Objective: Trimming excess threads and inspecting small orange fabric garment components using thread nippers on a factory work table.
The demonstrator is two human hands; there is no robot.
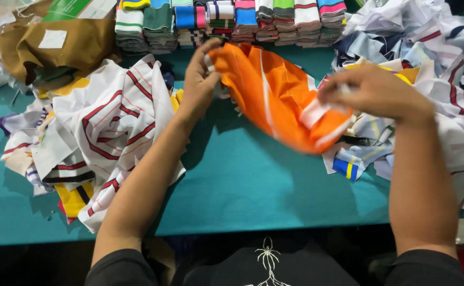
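From the head camera: left hand (200, 79) has its grip pinched shut on one end of an orange cloth (274, 95), right hand (375, 92) clamped on the other end, cloth stretched between them above the teal tabletop (253, 185). Striped scraps (105, 127) piled outside the left grip, folded stacks (226, 21) beyond.

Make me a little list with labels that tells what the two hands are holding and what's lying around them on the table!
Left hand: grips one end of the orange cloth piece.
Right hand: grips the other end, at its white stripe.
Cloth state: lifted above the teal table, blurred.
Left side: loose pile of white pieces with red stripes.
Right side: bigger heap of mixed striped pieces.
Back edge: row of folded striped stacks.
Back left corner: brown bag.
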